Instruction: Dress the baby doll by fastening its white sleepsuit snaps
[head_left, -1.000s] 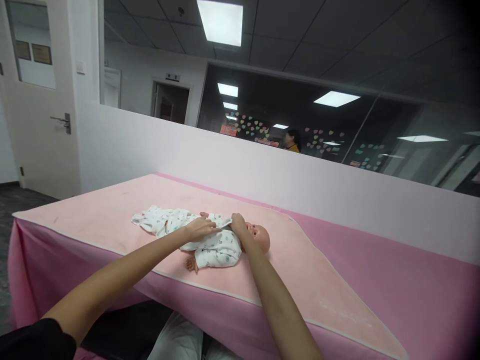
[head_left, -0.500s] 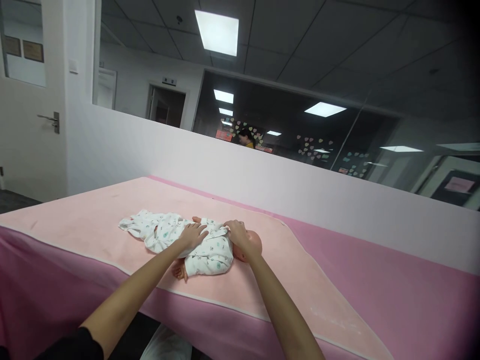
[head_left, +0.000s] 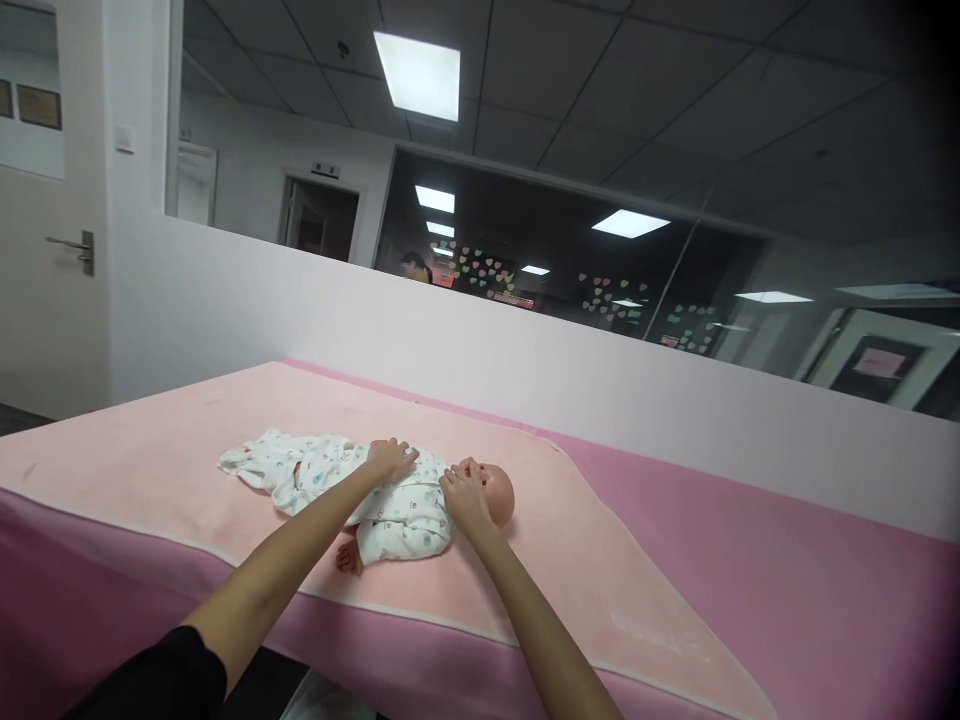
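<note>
A baby doll [head_left: 498, 494] lies on its back on a pale pink mat [head_left: 585, 560], its bald head to the right. It wears a white patterned outfit [head_left: 409, 520]. My left hand [head_left: 390, 459] rests on the far side of the doll's chest, its fingers bent over the cloth; what they hold, if anything, is hidden. At the neck and chin is my right hand [head_left: 463, 494], fingers curled at the collar and partly covering the lower face. One doll hand [head_left: 348, 558] sticks out of the near sleeve.
Darker pink cover [head_left: 697, 510] lies under the mat along the white wall [head_left: 480, 345]. Above it is a window [head_left: 570, 240], where a person's head [head_left: 415, 266] shows. A door [head_left: 52, 240] stands at the left.
My left hand has shifted to the far side of the doll's chest. My right hand has moved down from the face toward the near side of the neck. The view has turned slightly right.
</note>
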